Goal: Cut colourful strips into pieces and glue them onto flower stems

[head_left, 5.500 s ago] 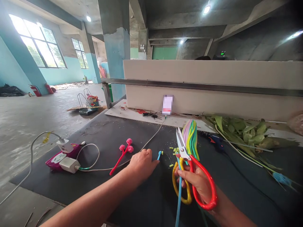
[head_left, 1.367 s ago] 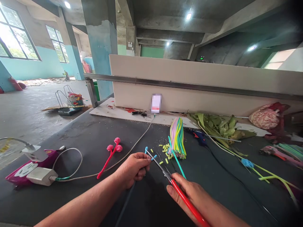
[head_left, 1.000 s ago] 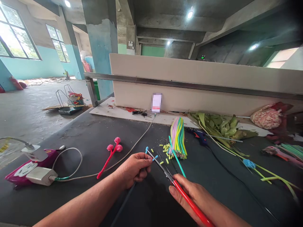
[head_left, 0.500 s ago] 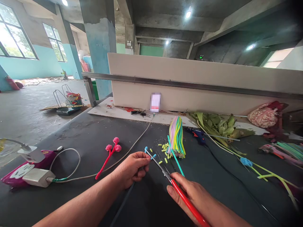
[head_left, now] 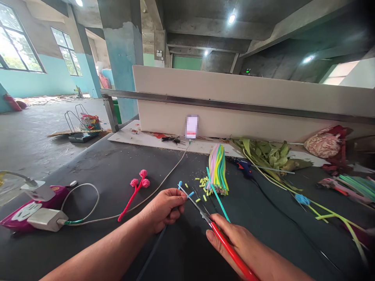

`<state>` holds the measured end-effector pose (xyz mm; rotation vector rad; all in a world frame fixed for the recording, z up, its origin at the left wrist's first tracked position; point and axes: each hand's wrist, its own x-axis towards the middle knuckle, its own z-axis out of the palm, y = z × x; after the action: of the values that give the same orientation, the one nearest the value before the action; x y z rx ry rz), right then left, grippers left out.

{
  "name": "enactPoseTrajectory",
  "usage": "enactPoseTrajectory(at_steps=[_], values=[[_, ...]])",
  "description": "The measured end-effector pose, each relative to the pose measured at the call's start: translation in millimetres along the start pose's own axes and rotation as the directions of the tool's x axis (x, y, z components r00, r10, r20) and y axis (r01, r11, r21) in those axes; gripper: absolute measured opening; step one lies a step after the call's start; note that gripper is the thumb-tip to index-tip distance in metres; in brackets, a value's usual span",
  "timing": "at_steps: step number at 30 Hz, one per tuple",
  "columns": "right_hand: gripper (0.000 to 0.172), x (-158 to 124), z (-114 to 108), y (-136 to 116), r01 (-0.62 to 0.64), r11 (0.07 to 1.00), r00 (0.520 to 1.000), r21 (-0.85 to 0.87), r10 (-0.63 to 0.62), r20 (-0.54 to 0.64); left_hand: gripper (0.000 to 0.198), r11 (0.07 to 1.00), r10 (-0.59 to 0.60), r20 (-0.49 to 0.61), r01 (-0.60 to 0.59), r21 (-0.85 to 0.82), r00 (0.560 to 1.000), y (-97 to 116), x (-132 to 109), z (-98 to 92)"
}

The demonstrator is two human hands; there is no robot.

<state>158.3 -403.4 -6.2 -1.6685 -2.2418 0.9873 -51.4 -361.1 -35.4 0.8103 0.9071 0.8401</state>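
Observation:
My left hand (head_left: 166, 210) is closed in a pinch around a light-blue pipe cleaner (head_left: 191, 194); short blue ends stick out past the fingertips. In my right hand (head_left: 231, 238) are scissors (head_left: 228, 246) with red handles. Their blades reach up and left to the blue piece, one lying across it right beside my left fingertips. Whether the blades cut into it cannot be made out. Just beyond the blades lie small yellow-green cut pieces (head_left: 202, 181) and a teal pipe cleaner (head_left: 218, 197). A bundle of multicoloured pipe cleaners (head_left: 218, 168) lies behind them.
At left are a pink pipe-cleaner stem with pompoms (head_left: 137, 193), a power strip (head_left: 22, 212) and a white cable (head_left: 164, 177). A phone (head_left: 191, 127) leans against the back board. To the right are a glue gun (head_left: 245, 168), leaves (head_left: 269, 156) and a yellow-green stem (head_left: 331, 208).
Hardly anything differs. Both hands, the blue pipe cleaner and the scissors keep the same pose, while the whole view has shifted very slightly.

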Motion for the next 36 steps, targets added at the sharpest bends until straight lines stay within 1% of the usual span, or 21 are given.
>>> enactPoseTrajectory(at_steps=[4,8,13,17,20,23,26,28,32,34,36], values=[[0.032,-1,0,-6,-0.028,0.999,1.0,-0.032,0.027,-0.011,0.021,1.0,-0.001,-0.001,0.001,0.001,1.0,-1,0,-1.1],[0.031,-1,-2,-7,-0.007,1.0,0.999,-0.005,0.007,0.042,0.022,1.0,-0.011,0.003,0.011,0.007,1.0,-2,0,-1.3],[0.035,2,-1,-7,-0.023,0.999,0.999,-0.033,0.024,0.026,0.022,1.0,-0.016,0.0,0.016,0.016,1.0,-2,0,-0.7],[0.036,2,2,-9,-0.059,0.998,0.998,-0.003,0.059,0.0,0.022,1.0,-0.018,0.002,0.017,0.016,1.0,-2,2,-0.8],[0.035,3,3,-9,-0.077,0.997,0.997,0.029,0.077,0.015,0.022,1.0,-0.019,0.004,0.019,0.01,1.0,-2,3,-1.1],[0.035,6,4,-8,-0.158,0.986,0.986,0.056,0.155,0.063,0.022,1.0,-0.018,0.0,0.018,0.013,1.0,-3,2,-0.8],[0.036,4,2,-13,-0.227,0.97,0.972,0.086,0.22,0.078,0.021,0.999,-0.029,-0.005,0.03,0.02,1.0,-2,2,-0.3],[0.038,-1,-3,-19,-0.241,0.961,0.97,0.135,0.233,0.074,0.02,0.999,-0.031,-0.006,0.031,0.019,1.0,-2,2,-0.2],[0.039,-12,-17,-32,-0.254,0.922,0.967,0.293,0.235,0.099,0.019,0.999,-0.032,-0.012,0.032,0.025,0.999,-2,4,-0.5],[0.037,-11,-20,-33,-0.297,0.902,0.954,0.312,0.267,0.137,0.019,0.999,-0.035,-0.016,0.035,0.031,0.999,-2,5,-0.4],[0.033,-5,-19,-29,-0.377,0.89,0.918,0.256,0.323,0.23,0.019,0.999,-0.038,-0.02,0.038,0.036,0.999,-2,6,0.1]])
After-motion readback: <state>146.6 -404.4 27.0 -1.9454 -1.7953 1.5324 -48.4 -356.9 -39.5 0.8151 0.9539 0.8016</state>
